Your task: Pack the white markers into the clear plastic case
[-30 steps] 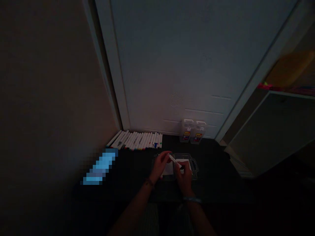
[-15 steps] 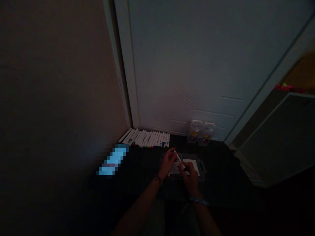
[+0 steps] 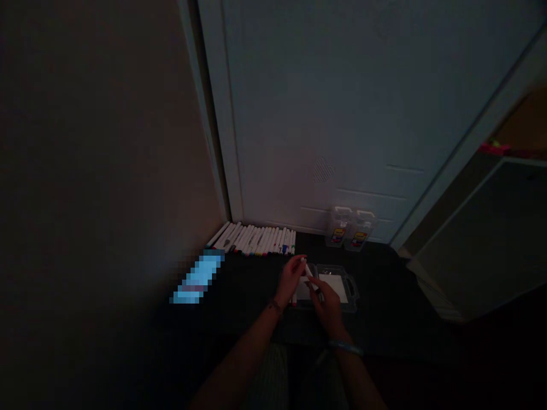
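Observation:
A white marker (image 3: 310,273) slants between my two hands above an open clear plastic case (image 3: 351,296). My left hand (image 3: 290,280) is closed around the marker's upper end. My right hand (image 3: 327,302) pinches its lower part, where a dark end shows. White paper (image 3: 337,286) lies in the case's right half. Another marker with a red end (image 3: 294,300) shows under my left hand, partly hidden. The picture is dim, so fine finger contact is hard to make out.
Several white markers (image 3: 256,240) lie in a row at the back left of the dark table (image 3: 252,290). Two clear cases with colourful labels (image 3: 339,234) stand upright against the white door (image 3: 290,125). A glowing, pixelated rectangle (image 3: 199,277) lies at left.
My right fingers have shifted on the marker, and its dark lower end now shows. More of the paper in the case is uncovered. The row of markers has stayed put.

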`<act>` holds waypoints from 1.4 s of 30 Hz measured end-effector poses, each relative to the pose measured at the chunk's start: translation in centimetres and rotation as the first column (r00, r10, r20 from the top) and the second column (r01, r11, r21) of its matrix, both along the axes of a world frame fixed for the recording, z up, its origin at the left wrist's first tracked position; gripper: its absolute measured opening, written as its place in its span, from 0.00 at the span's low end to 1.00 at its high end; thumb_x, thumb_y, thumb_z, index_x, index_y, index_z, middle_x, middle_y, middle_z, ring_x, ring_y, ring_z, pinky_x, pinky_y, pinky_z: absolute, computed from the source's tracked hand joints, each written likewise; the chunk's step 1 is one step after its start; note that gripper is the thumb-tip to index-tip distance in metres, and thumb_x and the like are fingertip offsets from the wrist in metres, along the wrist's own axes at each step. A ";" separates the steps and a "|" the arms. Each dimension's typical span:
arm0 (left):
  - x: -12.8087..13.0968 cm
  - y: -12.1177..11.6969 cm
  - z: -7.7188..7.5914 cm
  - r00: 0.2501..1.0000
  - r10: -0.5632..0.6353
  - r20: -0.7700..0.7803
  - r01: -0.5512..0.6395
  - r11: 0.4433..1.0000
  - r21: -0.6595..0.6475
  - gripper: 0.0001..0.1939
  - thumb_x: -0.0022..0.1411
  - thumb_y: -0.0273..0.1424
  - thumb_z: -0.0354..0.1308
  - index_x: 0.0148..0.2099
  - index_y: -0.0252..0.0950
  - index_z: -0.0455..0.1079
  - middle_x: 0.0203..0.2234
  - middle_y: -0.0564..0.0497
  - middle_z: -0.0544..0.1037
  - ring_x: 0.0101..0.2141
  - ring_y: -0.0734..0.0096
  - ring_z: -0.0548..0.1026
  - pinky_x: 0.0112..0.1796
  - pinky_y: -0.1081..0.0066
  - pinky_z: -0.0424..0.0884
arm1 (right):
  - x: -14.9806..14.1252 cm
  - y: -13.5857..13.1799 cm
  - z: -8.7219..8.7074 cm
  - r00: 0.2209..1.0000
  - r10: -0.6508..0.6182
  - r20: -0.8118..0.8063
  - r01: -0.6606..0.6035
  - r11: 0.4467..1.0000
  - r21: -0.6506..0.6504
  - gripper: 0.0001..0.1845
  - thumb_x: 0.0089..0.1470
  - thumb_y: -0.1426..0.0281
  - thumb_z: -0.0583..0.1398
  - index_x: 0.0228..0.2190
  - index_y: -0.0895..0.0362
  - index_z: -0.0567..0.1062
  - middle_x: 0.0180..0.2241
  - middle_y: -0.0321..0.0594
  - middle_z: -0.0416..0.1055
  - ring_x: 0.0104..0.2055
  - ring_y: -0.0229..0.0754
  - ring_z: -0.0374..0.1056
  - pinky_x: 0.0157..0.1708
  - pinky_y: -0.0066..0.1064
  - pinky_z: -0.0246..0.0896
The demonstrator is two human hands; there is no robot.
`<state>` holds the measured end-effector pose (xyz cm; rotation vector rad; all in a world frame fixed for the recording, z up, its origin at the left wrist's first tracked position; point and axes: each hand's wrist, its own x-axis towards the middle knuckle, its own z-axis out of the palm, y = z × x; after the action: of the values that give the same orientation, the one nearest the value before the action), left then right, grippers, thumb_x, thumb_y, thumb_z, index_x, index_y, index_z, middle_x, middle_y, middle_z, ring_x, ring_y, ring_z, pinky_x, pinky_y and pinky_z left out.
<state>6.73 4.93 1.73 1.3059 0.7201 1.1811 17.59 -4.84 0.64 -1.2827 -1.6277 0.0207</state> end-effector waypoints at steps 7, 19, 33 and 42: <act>-0.5 -0.6 1.2 1.000 0.001 -0.016 0.001 0.996 0.093 0.24 0.62 0.42 0.51 0.56 0.36 0.62 0.37 0.46 0.76 0.20 0.80 0.70 0.23 0.76 0.69 | 0.7 0.1 0.4 0.986 -0.132 -0.106 0.136 0.990 0.031 0.15 0.58 0.71 0.54 0.46 0.52 0.72 0.42 0.43 0.72 0.44 0.43 0.68 0.42 0.35 0.65; -5.8 1.3 0.8 0.815 0.287 -0.504 0.073 0.811 0.580 0.15 0.64 0.36 0.50 0.51 0.41 0.66 0.50 0.48 0.70 0.52 0.63 0.65 0.54 0.58 0.59 | 0.6 0.4 0.8 0.978 -0.190 -0.081 0.189 0.982 -0.014 0.14 0.59 0.67 0.55 0.45 0.53 0.73 0.41 0.43 0.73 0.41 0.42 0.70 0.40 0.33 0.65; -6.4 1.3 -0.4 0.662 0.303 -0.685 0.291 0.739 0.608 0.18 0.67 0.36 0.43 0.56 0.42 0.63 0.56 0.50 0.66 0.55 0.65 0.62 0.56 0.58 0.59 | -0.4 0.3 0.3 0.981 -0.062 0.184 0.095 0.980 -0.175 0.18 0.57 0.72 0.56 0.49 0.49 0.70 0.43 0.38 0.73 0.43 0.41 0.69 0.43 0.31 0.64; -6.4 1.6 -1.0 0.643 0.332 -0.690 0.308 0.712 0.631 0.18 0.68 0.35 0.42 0.57 0.45 0.63 0.57 0.53 0.65 0.56 0.66 0.61 0.56 0.58 0.59 | -1.1 -0.1 1.2 0.923 0.005 0.384 0.090 0.969 -0.229 0.23 0.53 0.71 0.60 0.51 0.50 0.68 0.43 0.40 0.72 0.43 0.43 0.68 0.43 0.33 0.62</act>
<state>0.34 6.53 0.76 2.5868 0.9031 0.8741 16.52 -4.98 1.85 -1.5848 -1.9759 -0.0636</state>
